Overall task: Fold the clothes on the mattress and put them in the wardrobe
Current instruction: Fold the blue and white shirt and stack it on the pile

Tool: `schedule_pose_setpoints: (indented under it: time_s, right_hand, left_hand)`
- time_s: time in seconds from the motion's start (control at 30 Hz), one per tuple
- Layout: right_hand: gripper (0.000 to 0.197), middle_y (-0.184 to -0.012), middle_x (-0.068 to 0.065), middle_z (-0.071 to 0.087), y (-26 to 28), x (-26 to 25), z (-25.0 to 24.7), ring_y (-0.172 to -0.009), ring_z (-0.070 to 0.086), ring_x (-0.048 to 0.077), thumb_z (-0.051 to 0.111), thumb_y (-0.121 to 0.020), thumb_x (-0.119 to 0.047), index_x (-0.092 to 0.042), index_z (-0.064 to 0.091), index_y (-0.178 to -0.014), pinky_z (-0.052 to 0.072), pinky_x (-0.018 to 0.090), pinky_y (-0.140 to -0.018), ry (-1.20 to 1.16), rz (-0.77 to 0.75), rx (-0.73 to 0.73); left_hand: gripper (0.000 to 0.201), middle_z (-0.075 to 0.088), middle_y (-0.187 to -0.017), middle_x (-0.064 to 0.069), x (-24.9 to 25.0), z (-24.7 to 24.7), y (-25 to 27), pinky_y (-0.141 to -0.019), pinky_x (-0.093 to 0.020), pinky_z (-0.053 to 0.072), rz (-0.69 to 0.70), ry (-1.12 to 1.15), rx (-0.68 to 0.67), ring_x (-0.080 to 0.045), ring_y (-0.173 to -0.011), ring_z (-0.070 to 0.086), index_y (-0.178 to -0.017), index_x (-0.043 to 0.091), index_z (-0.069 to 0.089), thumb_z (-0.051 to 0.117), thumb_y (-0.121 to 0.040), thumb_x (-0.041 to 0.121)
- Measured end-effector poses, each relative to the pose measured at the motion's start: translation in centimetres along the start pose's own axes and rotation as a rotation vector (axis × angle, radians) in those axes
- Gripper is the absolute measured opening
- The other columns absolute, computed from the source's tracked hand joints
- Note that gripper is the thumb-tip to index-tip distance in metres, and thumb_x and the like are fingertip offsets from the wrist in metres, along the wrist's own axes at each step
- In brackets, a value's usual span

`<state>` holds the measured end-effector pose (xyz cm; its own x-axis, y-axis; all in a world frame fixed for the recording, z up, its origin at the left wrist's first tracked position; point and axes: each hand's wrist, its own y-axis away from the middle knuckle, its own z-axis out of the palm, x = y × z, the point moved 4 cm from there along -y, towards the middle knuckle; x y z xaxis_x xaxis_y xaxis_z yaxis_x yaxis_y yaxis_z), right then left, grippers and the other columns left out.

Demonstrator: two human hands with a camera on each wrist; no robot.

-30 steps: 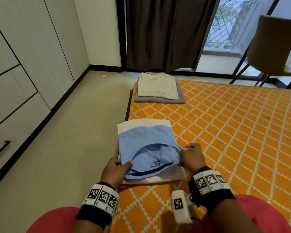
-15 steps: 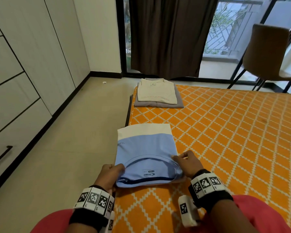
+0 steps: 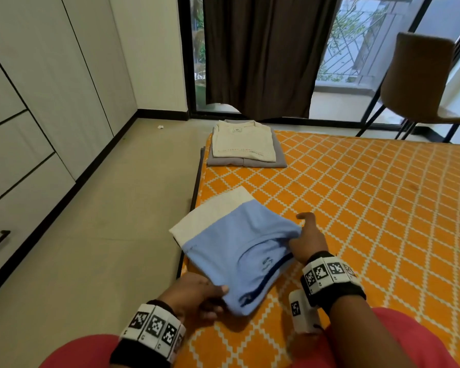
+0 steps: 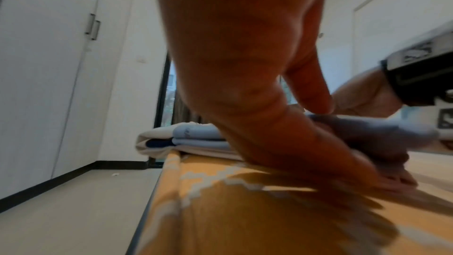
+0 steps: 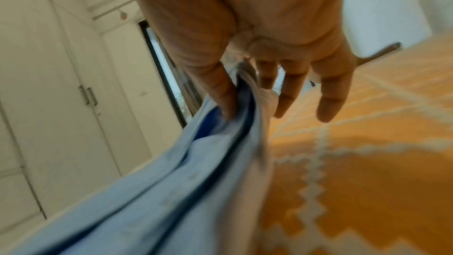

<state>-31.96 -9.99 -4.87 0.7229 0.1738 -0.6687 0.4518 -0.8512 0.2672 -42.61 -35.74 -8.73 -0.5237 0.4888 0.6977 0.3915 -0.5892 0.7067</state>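
Observation:
A folded light-blue and cream shirt (image 3: 231, 243) lies askew at the left edge of the orange mattress (image 3: 369, 208), its cream end pointing far-left. My left hand (image 3: 213, 296) grips its near corner, thumb on top and fingers beneath; the left wrist view shows this left hand (image 4: 355, 143) on the shirt (image 4: 196, 137). My right hand (image 3: 300, 235) holds the right edge. In the right wrist view the right hand (image 5: 240, 94) pinches the shirt (image 5: 171, 191) with the thumb, the other fingers spread. White wardrobe (image 3: 37, 102) doors stand shut at the left.
A cream shirt on a grey one forms a folded stack (image 3: 243, 144) at the mattress's far left corner. Bare floor (image 3: 104, 235) runs between mattress and wardrobe. A brown chair (image 3: 420, 75) and dark curtain (image 3: 260, 54) stand by the glass door behind.
The shirt lay square to the mattress edge; now both hands have turned it, the cream end swinging left and the near end raised a little. The right hand's fingers have spread.

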Motion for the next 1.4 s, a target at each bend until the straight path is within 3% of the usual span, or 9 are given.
schedule_pose_setpoints:
  time_s: [0.1, 0.23, 0.4, 0.6, 0.77, 0.9, 1.13, 1.27, 1.4]
  right_hand:
    - [0.07, -0.127, 0.02, 0.045, -0.8, 2.0, -0.4, -0.094, 0.055, 0.039, 0.07, -0.086, -0.017, -0.017, 0.027, -0.142, 0.044, 0.04, -0.061, -0.388, 0.242, 0.088]
    - [0.079, -0.118, 0.015, 0.04, 0.9, 4.1, 1.7, -0.083, 0.048, 0.034, 0.071, -0.082, -0.027, -0.024, 0.02, -0.143, 0.044, 0.047, -0.068, -0.652, 0.503, 0.079]
    - [0.097, -0.144, 0.02, 0.035, 4.8, 3.7, 5.3, -0.117, 0.048, 0.045, 0.076, -0.077, -0.019, -0.03, 0.011, -0.148, 0.05, 0.057, -0.09, -0.613, 0.47, 0.039]
    - [0.127, -0.14, 0.021, 0.036, 5.4, 2.4, 6.6, -0.101, 0.055, 0.041, 0.079, -0.071, -0.006, -0.051, -0.012, -0.147, 0.049, 0.038, -0.058, -0.376, 0.289, -0.143]
    - [0.081, -0.141, 0.014, 0.023, 4.8, 0.7, 6.2, -0.085, 0.054, 0.034, 0.067, -0.079, 0.005, -0.032, 0.035, -0.144, 0.054, 0.034, -0.056, -0.172, 0.145, -0.274]
    - [0.058, -0.145, 0.012, 0.02, 3.6, -0.6, 4.5, -0.1, 0.053, 0.036, 0.05, -0.088, 0.004, -0.02, 0.043, -0.14, 0.049, 0.033, -0.074, 0.09, -0.042, -0.184]
    - [0.065, -0.154, 0.005, 0.022, 1.2, -3.5, -0.6, -0.136, 0.027, 0.035, 0.055, -0.083, 0.005, -0.03, 0.045, -0.137, 0.03, 0.054, -0.105, 0.195, -0.209, 0.37]
    - [0.07, -0.15, 0.011, 0.02, 3.7, -1.7, 1.4, -0.133, 0.03, 0.04, 0.06, -0.084, -0.001, -0.028, 0.031, -0.143, 0.036, 0.057, -0.103, -0.403, 0.135, 0.36]
    - [0.08, -0.147, 0.021, 0.021, 7.6, 0.0, 5.9, -0.122, 0.041, 0.045, 0.065, -0.086, -0.016, -0.026, 0.016, -0.149, 0.044, 0.048, -0.095, -0.613, 0.348, 0.143]
  left_hand:
    - [0.022, 0.047, -0.053, -0.01, 0.4, 1.1, -0.4, -0.042, -0.021, 0.04, 0.054, 0.057, -0.079, -0.018, -0.042, 0.046, -0.078, 0.003, 0.048, 0.068, -0.088, 0.004]
    - [0.013, 0.061, -0.06, -0.014, 1.1, -0.6, -1.6, -0.049, -0.028, 0.053, 0.11, 0.115, 0.181, -0.019, -0.048, 0.057, -0.087, -0.002, 0.057, 0.068, -0.088, 0.004]
    - [0.039, 0.069, -0.101, -0.022, 1.7, -3.5, -4.2, -0.057, -0.038, 0.059, 0.202, 0.288, 0.471, -0.031, -0.079, 0.07, -0.114, -0.005, 0.054, 0.074, -0.084, 0.012]
    - [0.089, 0.04, -0.144, -0.014, 2.9, -6.3, -4.8, -0.082, -0.046, 0.056, 0.255, 0.371, 0.594, -0.033, -0.116, 0.055, -0.151, 0.016, 0.019, 0.076, -0.083, 0.018]
    - [0.053, 0.062, -0.121, -0.008, 4.2, -4.3, -3.6, -0.079, -0.036, 0.052, 0.397, 0.424, 0.239, -0.024, -0.102, 0.063, -0.139, 0.022, 0.043, 0.06, -0.093, 0.003]
    - [0.008, 0.072, -0.099, -0.012, 3.8, -4.9, -3.4, -0.084, -0.036, 0.053, 0.401, 0.177, 0.502, -0.026, -0.092, 0.066, -0.091, 0.01, 0.072, 0.065, -0.09, 0.005]
    - [0.034, 0.059, -0.055, 0.005, 2.1, -2.0, -1.1, -0.058, -0.024, 0.04, 0.266, -0.557, 0.333, -0.014, -0.06, 0.054, -0.05, 0.018, 0.064, 0.077, -0.08, 0.028]
    - [0.02, 0.063, -0.088, 0.002, 3.7, -2.4, -0.4, -0.07, -0.027, 0.037, 0.363, -0.743, 0.612, -0.02, -0.092, 0.059, -0.072, 0.031, 0.059, 0.073, -0.081, 0.042]
    - [0.035, 0.062, -0.088, -0.004, 4.0, -0.9, -1.5, -0.063, -0.031, 0.044, 0.415, -0.476, 0.491, -0.023, -0.08, 0.06, -0.102, 0.023, 0.044, 0.072, -0.085, 0.032]
